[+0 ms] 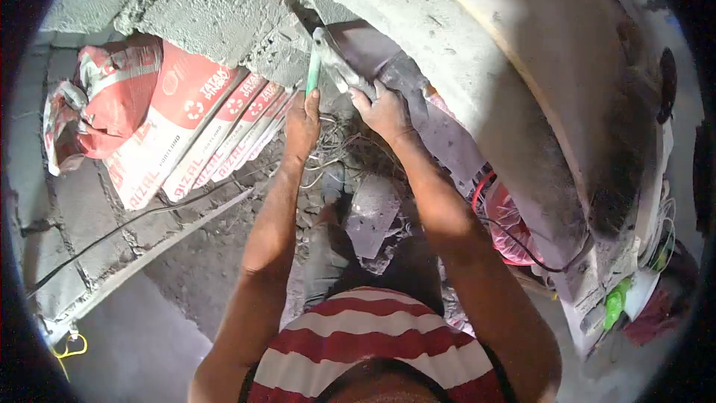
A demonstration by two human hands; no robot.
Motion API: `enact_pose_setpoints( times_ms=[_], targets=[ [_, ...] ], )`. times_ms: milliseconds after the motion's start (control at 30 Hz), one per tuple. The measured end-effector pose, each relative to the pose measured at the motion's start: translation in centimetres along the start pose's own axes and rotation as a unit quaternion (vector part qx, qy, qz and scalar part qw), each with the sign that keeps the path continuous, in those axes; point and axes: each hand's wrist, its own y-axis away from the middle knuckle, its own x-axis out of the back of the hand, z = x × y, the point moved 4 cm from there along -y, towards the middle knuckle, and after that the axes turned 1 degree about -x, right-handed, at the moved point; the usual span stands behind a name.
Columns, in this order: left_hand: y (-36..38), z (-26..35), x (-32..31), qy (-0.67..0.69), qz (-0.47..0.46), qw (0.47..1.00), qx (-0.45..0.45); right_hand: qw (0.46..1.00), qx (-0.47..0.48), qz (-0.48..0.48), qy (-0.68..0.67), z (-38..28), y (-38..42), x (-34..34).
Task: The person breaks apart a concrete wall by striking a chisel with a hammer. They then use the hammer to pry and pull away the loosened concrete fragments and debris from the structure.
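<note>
My left hand (pixel 302 125) is closed around the green handle (pixel 314 67) of a tool that points up and away from me. The tool's pale, cement-smeared head (pixel 319 34) sits beside the rough concrete edge, and I cannot make out its kind. Close by on the right, my right hand (pixel 384 112) grips the near end of a long grey, cement-coated piece (pixel 340 69). The far end of that piece meets or overlaps the tool's head. Both hands are over a gap between a rough plastered slab (pixel 224 19) and a curved concrete form (pixel 440 45).
Red and white cement bags (pixel 183 116) lean at the left on blocks, with a black cable (pixel 149 213) running past. Rubble and loose wires (pixel 328 153) lie below my hands. A red plastic item (pixel 509 216) and a green bottle-like item (pixel 616 303) are at the right.
</note>
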Motion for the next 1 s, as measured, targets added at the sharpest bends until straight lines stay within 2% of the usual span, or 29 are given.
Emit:
enact_pose_setpoints(
  times_ms=[33, 67, 133, 167, 200, 267, 300, 333, 400, 467, 500, 533, 600, 633, 667, 700, 733, 767, 800, 833, 900, 967, 1000],
  targets=[
    [-0.3, -0.3, 0.1, -0.045, 0.025, 0.997, -0.054, 0.999, -0.032, -0.01, -0.006, -1.3, 1.0, 1.0],
    [-0.7, -0.1, 0.4, -0.044, 0.032, 0.997, -0.056, 0.998, -0.014, 0.033, -0.045, -2.6, 2.2, 1.8],
    [0.1, 0.7, 0.3, -0.031, 0.065, 0.988, -0.14, 0.997, 0.037, 0.06, -0.04, -2.1, 4.8, 1.4],
    [-0.4, 1.8, 0.6, -0.023, 0.069, 0.986, -0.151, 0.996, 0.061, 0.037, -0.06, -5.3, 6.1, 4.4],
    [0.6, 2.4, 1.1, -0.02, 0.066, 0.986, -0.151, 0.967, 0.151, 0.086, -0.188, -8.4, 6.9, 7.0],
    [0.7, 3.3, 1.1, -0.074, 0.061, 0.987, -0.131, 0.929, 0.27, 0.135, -0.213, -7.0, 6.7, 6.2],
    [-1.2, -5.5, -1.8, -0.043, 0.051, 0.992, -0.106, 0.973, 0.146, 0.063, -0.165, -0.1, 4.7, 0.3],
    [0.5, 0.9, 0.3, -0.031, 0.06, 0.99, -0.123, 1.0, 0.021, 0.002, -0.006, -0.8, 2.9, 1.1],
    [-0.4, -0.3, 0.1, 0.0, -0.002, 1.0, -0.027, 0.999, -0.045, 0.01, 0.02, 0.8, -0.2, 0.9],
    [-2.1, -0.5, 0.3, -0.007, 0.015, 0.999, -0.04, 0.999, -0.047, 0.003, 0.024, 0.4, 1.1, 1.7],
    [-0.6, -1.0, 0.0, -0.019, 0.005, 0.999, -0.035, 0.998, -0.056, 0.012, -0.01, -0.3, 3.8, 2.3],
    [-1.2, -0.6, -0.4, -0.013, 0.007, 0.999, -0.043, 0.998, -0.039, 0.036, -0.04, -1.1, 4.0, 3.2],
    [-0.2, -0.1, -0.1, 0.025, 0.02, 0.995, -0.096, 0.988, 0.067, 0.119, -0.077, -5.0, 6.7, 5.6],
    [0.4, -1.0, -0.1, -0.008, 0.039, 0.985, -0.167, 0.981, 0.11, 0.083, -0.14, -7.3, 7.3, 7.4],
    [-0.7, -3.4, -0.8, 0.049, -0.006, 0.992, -0.113, 0.965, 0.158, 0.05, -0.201, -8.6, 7.2, 8.6],
    [-0.1, -1.3, -0.3, -0.002, 0.023, 0.994, -0.108, 0.946, 0.229, 0.09, -0.212, -7.6, 7.1, 7.4],
    [0.9, 0.9, 0.3, -0.052, 0.052, 0.992, -0.102, 0.946, 0.228, 0.091, -0.212, -6.0, 5.5, 5.6],
    [0.0, -1.3, -0.1, -0.004, 0.037, 0.987, -0.154, 0.988, 0.117, 0.047, -0.092, -3.7, 2.6, 3.3],
    [-0.3, 0.2, 0.2, 0.015, -0.017, 1.0, -0.011, 0.999, 0.008, 0.005, 0.032, -1.6, 0.8, 1.8],
    [-0.6, -0.4, 0.0, -0.018, 0.0, 0.999, -0.047, 0.999, 0.009, 0.007, 0.031, -0.6, 0.9, 1.2],
    [-2.6, -2.5, -1.0, -0.048, 0.021, 0.994, -0.091, 0.996, -0.082, 0.018, 0.038, 2.0, 0.2, 0.6],
    [-2.0, -5.1, -2.3, -0.23, 0.015, 0.968, -0.102, 0.991, -0.108, 0.045, -0.058, 4.6, 3.9, -0.5],
    [-4.3, -6.0, -2.9, -0.22, 0.024, 0.969, -0.109, 0.991, -0.1, 0.039, -0.085, 5.6, 6.0, -0.5]
  ],
)
